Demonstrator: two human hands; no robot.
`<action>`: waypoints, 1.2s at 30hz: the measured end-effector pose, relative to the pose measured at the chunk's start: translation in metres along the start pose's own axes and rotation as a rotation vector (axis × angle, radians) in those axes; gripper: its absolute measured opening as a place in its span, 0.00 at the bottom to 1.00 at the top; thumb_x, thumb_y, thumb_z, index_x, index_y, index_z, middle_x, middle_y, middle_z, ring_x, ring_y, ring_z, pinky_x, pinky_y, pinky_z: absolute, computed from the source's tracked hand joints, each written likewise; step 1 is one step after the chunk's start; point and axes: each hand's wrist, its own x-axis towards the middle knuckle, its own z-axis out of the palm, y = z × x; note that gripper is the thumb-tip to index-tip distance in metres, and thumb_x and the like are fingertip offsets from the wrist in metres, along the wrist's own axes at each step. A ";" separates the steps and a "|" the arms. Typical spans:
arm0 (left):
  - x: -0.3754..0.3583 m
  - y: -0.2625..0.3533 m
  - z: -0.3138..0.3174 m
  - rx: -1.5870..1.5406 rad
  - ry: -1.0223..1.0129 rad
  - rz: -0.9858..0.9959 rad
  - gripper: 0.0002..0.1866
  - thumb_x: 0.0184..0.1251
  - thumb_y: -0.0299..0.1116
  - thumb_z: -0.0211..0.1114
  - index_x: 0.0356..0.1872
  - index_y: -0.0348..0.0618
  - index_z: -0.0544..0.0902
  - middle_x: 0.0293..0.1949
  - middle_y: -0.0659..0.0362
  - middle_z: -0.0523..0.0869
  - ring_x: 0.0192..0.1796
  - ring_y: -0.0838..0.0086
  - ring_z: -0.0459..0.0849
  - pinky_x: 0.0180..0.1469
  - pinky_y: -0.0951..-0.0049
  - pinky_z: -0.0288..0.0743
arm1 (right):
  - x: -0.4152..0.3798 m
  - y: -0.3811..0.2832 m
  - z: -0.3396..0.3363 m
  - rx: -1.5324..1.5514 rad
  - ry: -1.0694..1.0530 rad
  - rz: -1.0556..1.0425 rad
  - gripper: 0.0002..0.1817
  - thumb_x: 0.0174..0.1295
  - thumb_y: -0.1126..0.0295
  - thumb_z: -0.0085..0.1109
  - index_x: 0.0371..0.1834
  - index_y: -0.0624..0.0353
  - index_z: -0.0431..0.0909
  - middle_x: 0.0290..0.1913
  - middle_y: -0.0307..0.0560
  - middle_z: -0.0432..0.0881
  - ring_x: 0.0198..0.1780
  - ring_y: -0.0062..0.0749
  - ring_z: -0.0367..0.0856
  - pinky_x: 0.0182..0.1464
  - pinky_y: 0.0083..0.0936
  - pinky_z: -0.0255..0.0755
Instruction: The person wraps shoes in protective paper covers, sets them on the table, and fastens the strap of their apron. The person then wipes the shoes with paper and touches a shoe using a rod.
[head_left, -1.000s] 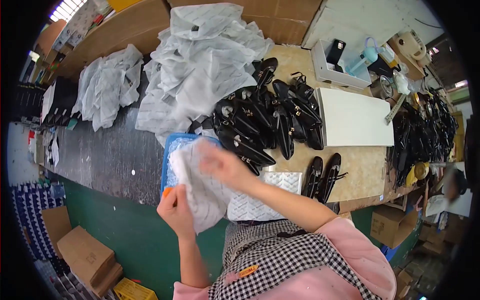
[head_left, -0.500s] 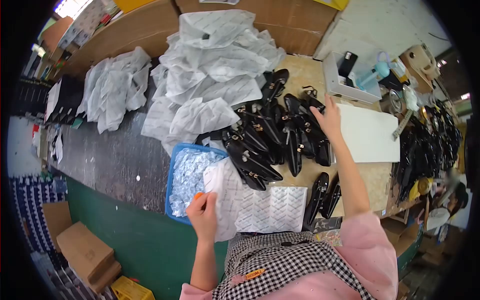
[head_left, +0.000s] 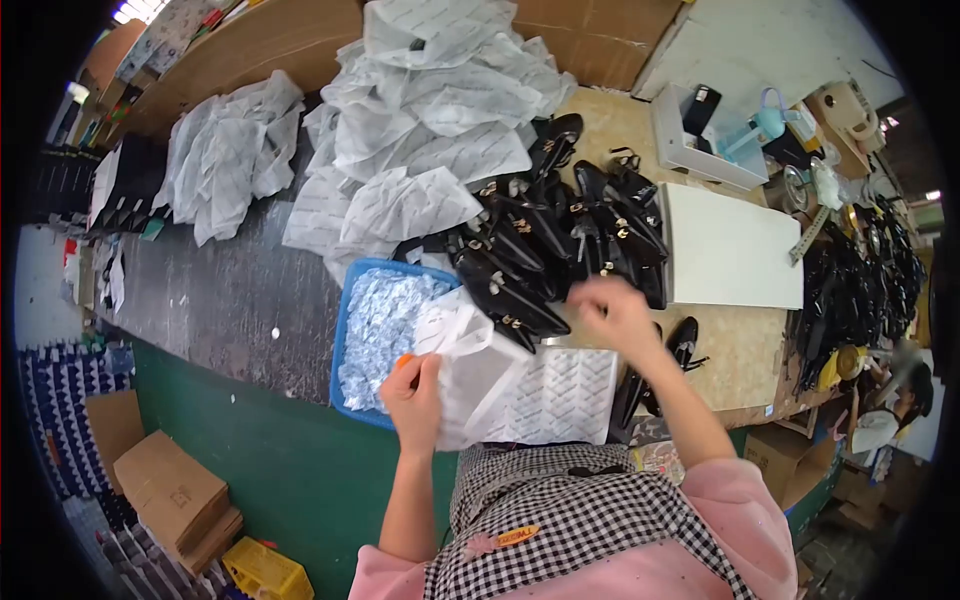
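Observation:
My left hand (head_left: 412, 405) is closed at the near side of the blue basket (head_left: 337, 340), pinching a sheet of printed white paper (head_left: 465, 375); something small and orange shows at its fingers. Small clear packets (head_left: 385, 325) fill the basket. My right hand (head_left: 615, 318) is over the near edge of a heap of black shoes (head_left: 520, 240), its fingers smeared by motion. Flat printed paper (head_left: 565, 395) lies between my hands. Beside it, two black shoes (head_left: 683, 342) rest below my right wrist, partly covered by the arm.
Crumpled white paper (head_left: 420, 130) is piled behind the basket. A white box lid (head_left: 730, 245) lies right of the shoes, below a white tray (head_left: 690, 160) with a phone. More black shoes (head_left: 860, 290) hang or lie at far right, near another person (head_left: 880, 420).
My right hand has moved from the far right of the shoe heap down toward me. The paper at my left hand has lifted and folded. The camera view has shifted slightly.

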 end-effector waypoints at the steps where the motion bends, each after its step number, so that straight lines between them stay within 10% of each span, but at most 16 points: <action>1: -0.001 0.005 0.000 0.037 -0.009 0.008 0.07 0.66 0.24 0.64 0.30 0.28 0.82 0.21 0.66 0.71 0.26 0.85 0.64 0.28 0.79 0.57 | 0.020 0.017 -0.021 -0.139 0.235 -0.016 0.17 0.61 0.67 0.62 0.51 0.64 0.80 0.52 0.57 0.83 0.54 0.45 0.81 0.59 0.36 0.73; 4: -0.008 0.014 0.009 0.103 -0.022 0.018 0.05 0.64 0.23 0.67 0.33 0.29 0.84 0.20 0.66 0.71 0.25 0.84 0.65 0.28 0.78 0.57 | 0.088 0.114 -0.059 -0.583 0.693 0.237 0.30 0.63 0.57 0.63 0.67 0.56 0.70 0.58 0.57 0.78 0.54 0.41 0.80 0.54 0.34 0.75; 6: -0.009 0.012 0.012 0.169 -0.015 0.075 0.04 0.63 0.23 0.68 0.35 0.31 0.86 0.21 0.62 0.75 0.23 0.82 0.67 0.26 0.78 0.59 | 0.117 0.127 -0.078 0.366 0.222 0.869 0.33 0.60 0.50 0.65 0.64 0.58 0.73 0.44 0.48 0.83 0.43 0.37 0.81 0.43 0.30 0.79; 11: 0.001 0.011 0.013 0.265 0.019 0.113 0.05 0.62 0.24 0.68 0.34 0.32 0.86 0.20 0.58 0.74 0.22 0.77 0.69 0.26 0.74 0.61 | 0.055 0.067 -0.117 0.419 0.171 0.485 0.32 0.63 0.60 0.63 0.71 0.54 0.68 0.38 0.41 0.82 0.27 0.20 0.76 0.31 0.11 0.72; 13: 0.010 0.005 0.012 0.340 0.018 0.125 0.05 0.63 0.25 0.67 0.34 0.32 0.85 0.20 0.57 0.73 0.22 0.77 0.69 0.26 0.73 0.61 | -0.002 0.007 -0.124 0.394 -0.076 0.391 0.35 0.62 0.59 0.63 0.73 0.53 0.66 0.56 0.38 0.80 0.33 0.17 0.76 0.32 0.17 0.72; 15: 0.023 0.002 0.017 0.379 0.063 0.203 0.06 0.63 0.27 0.68 0.33 0.33 0.85 0.21 0.53 0.76 0.21 0.70 0.72 0.27 0.70 0.63 | -0.046 -0.036 -0.108 0.064 -0.259 -0.035 0.30 0.61 0.65 0.64 0.67 0.58 0.72 0.59 0.47 0.81 0.58 0.36 0.80 0.57 0.34 0.75; 19: -0.014 0.020 0.031 0.536 -0.222 0.281 0.10 0.67 0.39 0.65 0.32 0.46 0.87 0.24 0.53 0.79 0.24 0.60 0.79 0.27 0.64 0.73 | -0.066 -0.095 -0.035 0.208 -0.449 0.073 0.27 0.62 0.71 0.63 0.66 0.56 0.73 0.57 0.51 0.82 0.53 0.44 0.85 0.53 0.30 0.78; 20: -0.038 0.028 0.038 0.553 -0.201 0.414 0.06 0.65 0.36 0.68 0.33 0.48 0.88 0.27 0.54 0.82 0.24 0.61 0.80 0.27 0.67 0.73 | -0.061 -0.093 -0.009 0.593 -0.537 0.522 0.24 0.66 0.70 0.60 0.66 0.57 0.73 0.56 0.50 0.83 0.50 0.37 0.86 0.49 0.27 0.79; 22: -0.058 0.060 0.037 0.130 -0.106 0.337 0.06 0.60 0.29 0.70 0.25 0.39 0.85 0.19 0.53 0.78 0.22 0.65 0.77 0.25 0.67 0.69 | -0.038 -0.080 0.046 1.160 -0.344 0.783 0.25 0.71 0.69 0.54 0.70 0.58 0.65 0.59 0.48 0.79 0.51 0.30 0.83 0.47 0.24 0.81; 26: -0.019 0.053 -0.045 0.379 0.153 0.197 0.04 0.60 0.20 0.65 0.27 0.32 0.83 0.19 0.59 0.77 0.22 0.79 0.70 0.27 0.76 0.65 | 0.037 -0.137 0.100 1.465 0.048 0.256 0.26 0.71 0.70 0.55 0.71 0.60 0.63 0.61 0.44 0.77 0.55 0.25 0.80 0.58 0.26 0.75; 28: -0.014 0.056 -0.044 0.238 0.149 0.116 0.04 0.62 0.20 0.64 0.27 0.31 0.82 0.19 0.61 0.76 0.23 0.81 0.70 0.27 0.76 0.65 | 0.019 -0.139 0.113 0.944 -0.369 0.152 0.18 0.66 0.71 0.60 0.58 0.63 0.77 0.46 0.43 0.86 0.45 0.24 0.84 0.51 0.23 0.77; 31: -0.015 0.037 -0.027 0.093 0.114 0.024 0.08 0.65 0.21 0.62 0.26 0.30 0.79 0.21 0.65 0.75 0.27 0.85 0.68 0.30 0.78 0.63 | -0.006 -0.102 0.083 0.475 -0.334 0.124 0.11 0.55 0.67 0.67 0.41 0.57 0.87 0.29 0.42 0.88 0.34 0.22 0.85 0.42 0.22 0.77; 34: -0.006 0.021 -0.035 0.030 0.162 -0.030 0.11 0.70 0.24 0.59 0.25 0.32 0.77 0.23 0.67 0.73 0.29 0.86 0.67 0.32 0.81 0.61 | -0.007 -0.004 0.022 0.024 0.120 0.099 0.06 0.51 0.74 0.64 0.33 0.58 0.87 0.28 0.46 0.86 0.31 0.35 0.84 0.38 0.31 0.78; 36: -0.006 0.025 -0.033 0.038 0.104 -0.111 0.09 0.69 0.23 0.60 0.27 0.31 0.79 0.24 0.67 0.74 0.29 0.86 0.67 0.32 0.81 0.61 | 0.014 0.054 -0.038 -0.308 0.341 0.052 0.14 0.52 0.72 0.66 0.43 0.58 0.83 0.45 0.50 0.84 0.50 0.47 0.79 0.55 0.36 0.73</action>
